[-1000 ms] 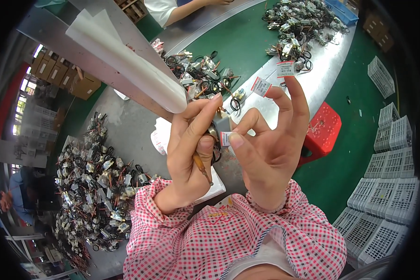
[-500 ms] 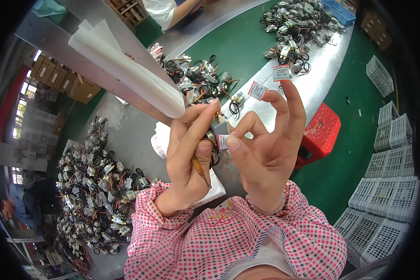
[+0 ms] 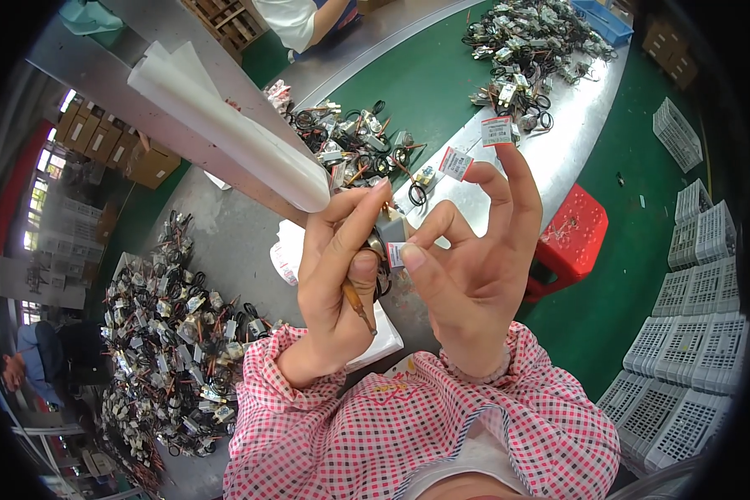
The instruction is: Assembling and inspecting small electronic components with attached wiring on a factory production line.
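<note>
My left hand [image 3: 329, 279] is closed around a small wired assembly. A grey block [image 3: 394, 231] of it shows beyond the fingers, and a brown sleeved lead [image 3: 357, 305] sticks out below the thumb. Between thumb and forefinger my right hand [image 3: 483, 271] pinches a small red-and-white label [image 3: 396, 255], right up against the assembly. Its other fingers are raised. One label [image 3: 456, 163] clings to a raised fingertip, and another label [image 3: 497, 131] to the fingertip beyond it. Most of the assembly is hidden inside the left hand.
Wired assemblies form a heap [image 3: 171, 342] at left, another pile [image 3: 354, 137] ahead and a third pile [image 3: 529, 54] far right. A white film roll [image 3: 233, 129] slants in from upper left. Right stand a red stool [image 3: 577, 229] and grey crates [image 3: 683, 350].
The right hand's raised fingers, with their labels, have shifted slightly left. Both grips look the same. At the far table another person's arm has moved a little.
</note>
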A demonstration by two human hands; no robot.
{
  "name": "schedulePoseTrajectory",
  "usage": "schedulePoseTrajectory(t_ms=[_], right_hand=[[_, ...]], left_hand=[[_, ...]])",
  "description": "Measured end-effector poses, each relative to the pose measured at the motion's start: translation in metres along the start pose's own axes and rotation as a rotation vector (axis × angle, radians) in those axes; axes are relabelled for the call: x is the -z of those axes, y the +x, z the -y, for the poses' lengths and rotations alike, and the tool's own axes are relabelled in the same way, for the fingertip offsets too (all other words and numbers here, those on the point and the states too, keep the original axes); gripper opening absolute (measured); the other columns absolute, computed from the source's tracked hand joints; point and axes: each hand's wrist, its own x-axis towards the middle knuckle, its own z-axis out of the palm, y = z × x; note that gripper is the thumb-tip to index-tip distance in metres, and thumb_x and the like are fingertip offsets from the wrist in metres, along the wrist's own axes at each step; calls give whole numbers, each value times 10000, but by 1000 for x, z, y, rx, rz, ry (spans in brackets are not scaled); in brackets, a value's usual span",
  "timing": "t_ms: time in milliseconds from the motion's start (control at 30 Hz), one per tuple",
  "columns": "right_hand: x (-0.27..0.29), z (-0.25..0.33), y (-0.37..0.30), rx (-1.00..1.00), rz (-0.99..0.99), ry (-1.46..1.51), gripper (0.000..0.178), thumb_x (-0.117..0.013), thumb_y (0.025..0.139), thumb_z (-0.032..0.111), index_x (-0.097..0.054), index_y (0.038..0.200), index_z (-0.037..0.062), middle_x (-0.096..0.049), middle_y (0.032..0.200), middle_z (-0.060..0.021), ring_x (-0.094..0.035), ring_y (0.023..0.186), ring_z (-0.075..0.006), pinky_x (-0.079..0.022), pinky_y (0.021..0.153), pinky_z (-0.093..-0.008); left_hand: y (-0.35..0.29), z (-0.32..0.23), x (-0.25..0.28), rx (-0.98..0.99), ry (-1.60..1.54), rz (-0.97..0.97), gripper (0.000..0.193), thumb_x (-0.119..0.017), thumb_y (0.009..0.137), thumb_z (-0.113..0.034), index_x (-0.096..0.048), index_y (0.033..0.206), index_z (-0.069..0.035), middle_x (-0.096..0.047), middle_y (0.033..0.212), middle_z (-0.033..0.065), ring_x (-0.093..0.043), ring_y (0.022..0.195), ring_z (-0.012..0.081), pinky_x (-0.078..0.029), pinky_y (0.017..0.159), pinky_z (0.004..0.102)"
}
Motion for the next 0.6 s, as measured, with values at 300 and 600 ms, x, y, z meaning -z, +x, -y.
schedulePoseTrajectory(t_ms=[300,600], right_hand=[[4,0,-1,15,81,-24,823,-541,715,-179,-75,1365,15,-241,1242,-135,-529,795,-132,-495,785,-276],[7,-2,5,51,102,-58,808,-542,714,-178,-93,1361,1,-239,1247,-146,-538,780,-143,-510,684,-235]], left_hand=[[-1,-2,-2,2,-64,-38,353,-415,939,-186,-500,1212,22,-486,1125,189,-511,948,231,-411,782,289],[3,2,-4,3,-88,-36,349,-427,932,-180,-508,1208,18,-488,1126,185,-513,947,228,-406,781,289]])
